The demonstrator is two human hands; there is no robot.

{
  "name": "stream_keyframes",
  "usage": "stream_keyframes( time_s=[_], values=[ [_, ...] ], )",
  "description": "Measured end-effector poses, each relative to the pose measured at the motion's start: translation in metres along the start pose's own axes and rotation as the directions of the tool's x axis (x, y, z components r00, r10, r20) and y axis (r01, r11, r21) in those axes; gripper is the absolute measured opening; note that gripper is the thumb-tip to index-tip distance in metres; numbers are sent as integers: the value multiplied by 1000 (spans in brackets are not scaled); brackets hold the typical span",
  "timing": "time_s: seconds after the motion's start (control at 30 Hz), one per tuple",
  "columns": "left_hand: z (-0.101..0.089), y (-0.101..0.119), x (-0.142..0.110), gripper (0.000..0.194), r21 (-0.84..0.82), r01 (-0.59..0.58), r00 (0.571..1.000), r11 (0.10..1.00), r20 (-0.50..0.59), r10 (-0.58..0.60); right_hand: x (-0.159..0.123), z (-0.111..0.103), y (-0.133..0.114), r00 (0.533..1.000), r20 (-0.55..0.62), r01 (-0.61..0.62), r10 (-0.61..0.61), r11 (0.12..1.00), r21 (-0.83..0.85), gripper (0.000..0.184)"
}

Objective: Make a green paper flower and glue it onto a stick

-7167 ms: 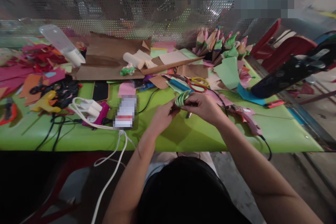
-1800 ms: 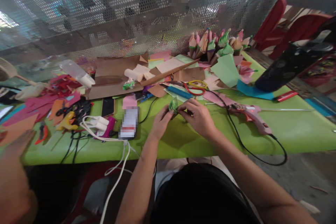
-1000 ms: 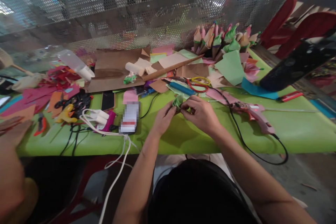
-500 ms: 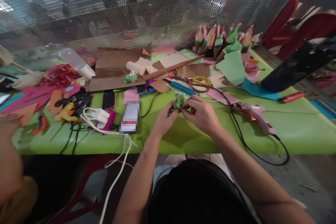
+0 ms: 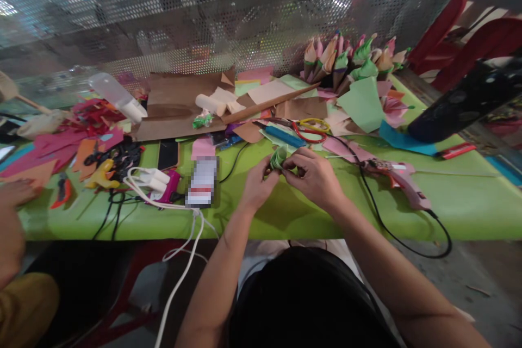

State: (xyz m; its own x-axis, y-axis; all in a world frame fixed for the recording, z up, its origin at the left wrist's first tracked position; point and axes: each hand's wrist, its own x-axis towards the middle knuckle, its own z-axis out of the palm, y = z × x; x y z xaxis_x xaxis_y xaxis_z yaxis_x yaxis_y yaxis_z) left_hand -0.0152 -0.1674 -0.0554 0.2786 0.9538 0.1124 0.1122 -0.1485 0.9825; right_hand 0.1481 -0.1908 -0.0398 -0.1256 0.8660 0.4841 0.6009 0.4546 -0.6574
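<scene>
A small piece of pleated green paper (image 5: 279, 157) is held above the green table between both hands. My left hand (image 5: 261, 182) is closed on its left side, the fingers partly hidden behind the folds. My right hand (image 5: 310, 174) pinches its right edge with thumb and fingertips. Beyond the hands lie red-handled scissors (image 5: 310, 133) and a blue utility-knife-like tool (image 5: 284, 136). A pink glue gun (image 5: 402, 176) rests on the table to the right, its black cord curling over the front edge.
Paper cones with swirled tops (image 5: 346, 62) stand at the back right, near a dark bottle (image 5: 452, 106). Left of my hands are a phone (image 5: 203, 181), white chargers (image 5: 153, 179) and cables. Another person's hand (image 5: 18, 193) rests on orange paper at far left.
Both my hands stay almost in place on the green paper, which has turned slightly. The other person's arm at far left has shifted a little.
</scene>
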Motion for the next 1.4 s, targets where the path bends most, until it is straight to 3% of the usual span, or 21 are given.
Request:
stream_keyframes(
  time_s=[0.5,0.77,1.0,1.4],
  values=[
    [1,2,0,30,31,37,999,999,-10,-36,1,-2,3,1000,-5,-17,18,998,60,12],
    [0,0,0,30,-18,45,999,999,10,-45,2,-4,3,1000,4,-25,25,996,91,11],
    [-6,-5,-1,37,-183,70,995,981,81,-55,1,-5,3,1000,6,-28,28,994,106,11],
    [-7,3,0,26,-203,78,994,976,85,-62,0,-5,4,1000,5,-20,19,996,84,10]
  ],
)
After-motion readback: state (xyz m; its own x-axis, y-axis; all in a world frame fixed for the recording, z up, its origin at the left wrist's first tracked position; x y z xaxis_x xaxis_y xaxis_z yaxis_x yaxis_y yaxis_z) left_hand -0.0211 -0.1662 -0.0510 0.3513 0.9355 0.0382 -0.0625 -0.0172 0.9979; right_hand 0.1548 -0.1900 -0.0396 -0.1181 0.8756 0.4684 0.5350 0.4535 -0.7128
